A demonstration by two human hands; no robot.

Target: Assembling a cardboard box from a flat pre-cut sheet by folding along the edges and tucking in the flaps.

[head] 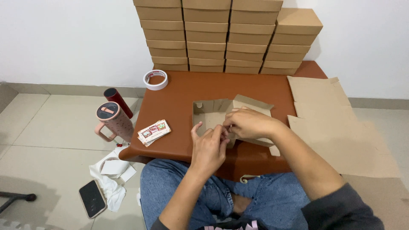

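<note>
Folding is under way at the near edge of the table (183,91): your left hand (208,149) and right hand (249,123) meet over a half-formed box (213,111) of brown cardboard. Your left hand has its fingers pinched together on the box's near flap, thumb raised. Your right hand is curled over the same spot, fingers closed on the cardboard beside the left, so the two hands touch. The box sits open-topped in the middle of the brown table, its back and left walls upright and one flap tilted up behind your right hand.

Against the wall at the far side of the table stands a stack of boxes (228,36), finished and shut, in four columns. Just left of that stack, on the table's far left corner, lies a tape roll (155,79). A small pile of cards (154,132) rests near the front left corner, well apart from your hands. To your right, flat sheets (341,132) of cut cardboard lie overlapping, reaching from the table edge outward.

On the floor (47,127) to your left stand a pink mug (114,122) with a lid and handle and a dark red can (118,101) behind it. Nearer you lie a white cloth (111,179) and a dark phone (92,198). Your knees, in blue jeans (170,187), sit under the table's front edge.
</note>
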